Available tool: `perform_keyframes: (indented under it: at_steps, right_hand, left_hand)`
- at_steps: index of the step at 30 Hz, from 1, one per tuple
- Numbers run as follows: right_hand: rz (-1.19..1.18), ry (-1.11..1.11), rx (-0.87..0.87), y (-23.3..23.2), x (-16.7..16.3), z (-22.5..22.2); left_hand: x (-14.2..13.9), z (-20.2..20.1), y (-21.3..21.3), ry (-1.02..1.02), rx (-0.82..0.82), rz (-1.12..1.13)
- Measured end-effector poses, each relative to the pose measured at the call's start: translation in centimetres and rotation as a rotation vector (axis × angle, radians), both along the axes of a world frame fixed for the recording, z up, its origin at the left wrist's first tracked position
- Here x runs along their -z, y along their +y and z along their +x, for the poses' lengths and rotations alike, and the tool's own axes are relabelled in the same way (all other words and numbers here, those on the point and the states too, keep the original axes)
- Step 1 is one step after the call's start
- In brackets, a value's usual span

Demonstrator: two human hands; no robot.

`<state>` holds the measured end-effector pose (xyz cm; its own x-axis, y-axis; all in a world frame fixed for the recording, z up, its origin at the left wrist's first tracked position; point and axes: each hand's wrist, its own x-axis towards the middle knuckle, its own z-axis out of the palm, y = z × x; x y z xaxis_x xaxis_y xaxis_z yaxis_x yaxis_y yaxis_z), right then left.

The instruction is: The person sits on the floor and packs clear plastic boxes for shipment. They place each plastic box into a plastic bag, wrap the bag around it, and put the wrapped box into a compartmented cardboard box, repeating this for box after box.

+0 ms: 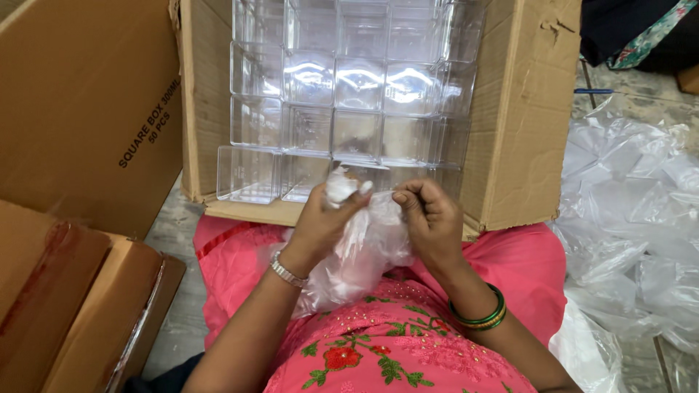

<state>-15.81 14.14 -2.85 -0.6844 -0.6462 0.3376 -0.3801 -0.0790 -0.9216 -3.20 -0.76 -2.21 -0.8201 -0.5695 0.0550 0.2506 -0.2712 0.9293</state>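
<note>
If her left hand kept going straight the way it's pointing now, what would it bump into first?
Probably the clear plastic boxes packed in the open cardboard carton. The left hand, gripping a crumpled clear bag, points up towards the carton's near row; depth is hard to judge.

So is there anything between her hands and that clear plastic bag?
No. Both the left hand and right hand already grip the clear plastic bag directly, bunched between them, just in front of the open cardboard box of clear square containers.
</note>
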Motion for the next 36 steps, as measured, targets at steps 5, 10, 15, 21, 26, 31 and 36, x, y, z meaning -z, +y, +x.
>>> perform_keyframes:
  at_steps: [5,10,15,21,26,31,36]
  right_hand:
    - [-0.094,-0.485,-0.193,-0.2,-1.3,-2.7]
    - [-0.457,-1.128,-0.234,3.0,-4.3,-7.9]
    - [-0.023,-0.708,-0.715,3.4,-1.4,-6.7]
    - [-0.291,-0.608,-0.315,-0.5,2.7,-9.2]
    - [-0.021,-0.313,-0.159,-3.9,8.6,-10.0]
    - [0.266,-0.229,-0.272,-3.5,11.7,-8.2]
    - [0.203,-0.164,-0.135,-4.8,12.3,-9.1]
  left_hand:
    - [0.2,0.5,-0.9,0.002,0.289,0.164]
    - [0.3,1.1,-2.9,0.014,0.403,0.356]
    - [0.5,1.0,-6.5,0.073,0.132,0.266]
    - [3.4,-3.2,-6.7,-0.292,-0.175,-0.340]
    - [6.8,-6.0,-6.4,-0.475,-0.456,-0.530]
    - [8.6,-6.1,-6.7,-0.501,-0.424,-0.396]
    - [6.5,-5.1,-7.2,-0.706,-0.255,0.049]
